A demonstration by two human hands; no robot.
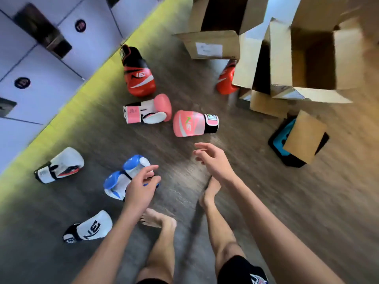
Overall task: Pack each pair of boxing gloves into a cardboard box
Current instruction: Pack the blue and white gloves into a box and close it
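Frame is motion-blurred; view is straight down at the floor (256, 201).

- Left hand (141, 185): held over the blue-and-white gloves (114, 181), fingers loosely spread, nothing gripped. Contact with the gloves cannot be told.
- Right hand (213, 160): held out over bare floor, fingers relaxed and apart, nothing held. It is just short of the nearer pink glove (188, 124).
- Blue-and-white gloves are lying side by side, touching, near the left foot (158, 220).
- Second pink glove (151, 109) is laid just left of the first, palm side up.
- Red-and-black glove (139, 76) is seen beyond the pink pair. Its mate (224, 80) is half hidden behind a box flap.
- Two white gloves are lying well apart: one (61, 165) near the yellow-green strip (82, 95), one (92, 226) at lower left.
- No glove is seen inside any box.
- Cardboard boxes are grouped at upper right, flaps open: a far box (209, 48) with a white label, a middle box (248, 58), a large box (283, 58) with a dark interior.
- A small cardboard piece (303, 138) is resting on a black-and-blue item (281, 140); it cannot be identified.
- Grey lockers (41, 89) are lined along the left edge.
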